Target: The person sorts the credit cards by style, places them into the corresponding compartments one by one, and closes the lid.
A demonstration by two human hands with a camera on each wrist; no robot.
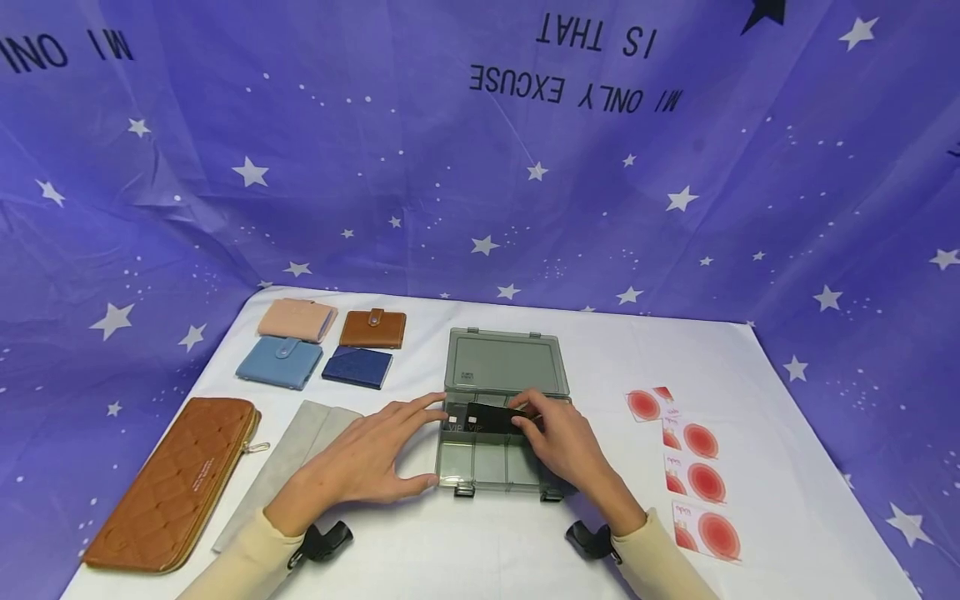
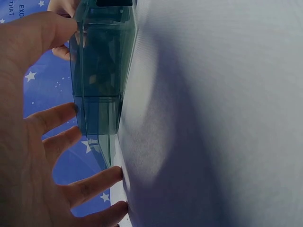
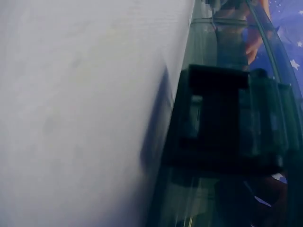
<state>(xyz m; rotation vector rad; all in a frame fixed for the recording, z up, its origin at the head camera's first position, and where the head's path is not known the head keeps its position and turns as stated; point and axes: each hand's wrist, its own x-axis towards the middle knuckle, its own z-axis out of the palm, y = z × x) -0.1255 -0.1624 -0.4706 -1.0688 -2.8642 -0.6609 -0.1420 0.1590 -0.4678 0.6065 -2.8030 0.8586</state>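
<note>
A translucent grey-green plastic box (image 1: 491, 462), divided into compartments, lies with its lid (image 1: 510, 362) folded back. My right hand (image 1: 558, 437) pinches the right end of a black card (image 1: 489, 418) marked VIP, over the box. A second black VIP card (image 1: 454, 419) is at its left, partly covered by the first. My left hand (image 1: 375, 454) rests at the box's left side, fingers spread, its thumb and some fingertips touching the wall (image 2: 99, 61). The right wrist view shows a dark clasp (image 3: 215, 120) on the box's front; the right fingers are mostly hidden there.
Red-and-white cards (image 1: 705, 483) lie in a column at right. Small wallets in pink (image 1: 292, 319), brown (image 1: 372, 330), blue (image 1: 281, 363) and navy (image 1: 357, 367) sit at back left. A quilted brown purse (image 1: 172, 483) and a grey wallet (image 1: 300, 429) lie nearer.
</note>
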